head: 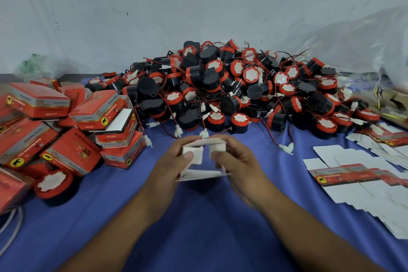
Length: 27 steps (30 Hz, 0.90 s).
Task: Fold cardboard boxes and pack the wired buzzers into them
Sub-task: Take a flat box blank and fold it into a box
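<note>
Packing workshop: buzzer heap, stacked boxes.

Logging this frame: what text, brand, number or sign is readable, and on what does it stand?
"ST", start of a larger word, rest blurred: red box.
Black animal emblem on yellow circle, no legible words: flat carton.
Small print on the other boxes: too blurred to read.
Buzzers: no text visible.

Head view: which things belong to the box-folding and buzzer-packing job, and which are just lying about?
Job: half-folded box, held by left hand and right hand; buzzer pile; flat box blanks; folded red boxes.
Lying about: clear plastic bag; white cable.
</note>
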Motion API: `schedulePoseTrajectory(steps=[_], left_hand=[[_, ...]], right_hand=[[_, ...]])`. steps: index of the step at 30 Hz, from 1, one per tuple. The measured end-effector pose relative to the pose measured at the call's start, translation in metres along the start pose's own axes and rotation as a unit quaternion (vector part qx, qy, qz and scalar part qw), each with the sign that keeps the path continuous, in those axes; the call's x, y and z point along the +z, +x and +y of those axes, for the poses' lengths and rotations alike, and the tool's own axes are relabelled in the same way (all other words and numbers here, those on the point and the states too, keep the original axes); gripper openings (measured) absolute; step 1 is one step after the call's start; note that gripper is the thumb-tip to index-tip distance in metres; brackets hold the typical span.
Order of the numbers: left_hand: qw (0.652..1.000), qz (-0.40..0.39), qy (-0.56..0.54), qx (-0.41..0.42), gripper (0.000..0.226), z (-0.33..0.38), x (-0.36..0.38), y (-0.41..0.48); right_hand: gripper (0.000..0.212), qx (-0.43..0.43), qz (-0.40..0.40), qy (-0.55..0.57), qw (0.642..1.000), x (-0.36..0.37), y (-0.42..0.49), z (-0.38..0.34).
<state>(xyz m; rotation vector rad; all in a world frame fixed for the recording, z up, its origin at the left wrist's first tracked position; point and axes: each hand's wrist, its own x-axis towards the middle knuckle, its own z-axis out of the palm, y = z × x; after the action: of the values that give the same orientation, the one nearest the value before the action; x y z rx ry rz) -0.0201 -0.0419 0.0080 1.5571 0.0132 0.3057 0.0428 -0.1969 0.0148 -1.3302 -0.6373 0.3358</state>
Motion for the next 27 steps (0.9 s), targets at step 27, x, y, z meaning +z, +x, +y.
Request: schedulePoseTrajectory(steps=[27], left_hand=[[0.968,0.071,0.21,0.116,0.058,-0.004,0.007,-0.025]], right_hand=[[0.032,-0.009,0.038,0.061,0.997,0.002,0.005,0.009]])
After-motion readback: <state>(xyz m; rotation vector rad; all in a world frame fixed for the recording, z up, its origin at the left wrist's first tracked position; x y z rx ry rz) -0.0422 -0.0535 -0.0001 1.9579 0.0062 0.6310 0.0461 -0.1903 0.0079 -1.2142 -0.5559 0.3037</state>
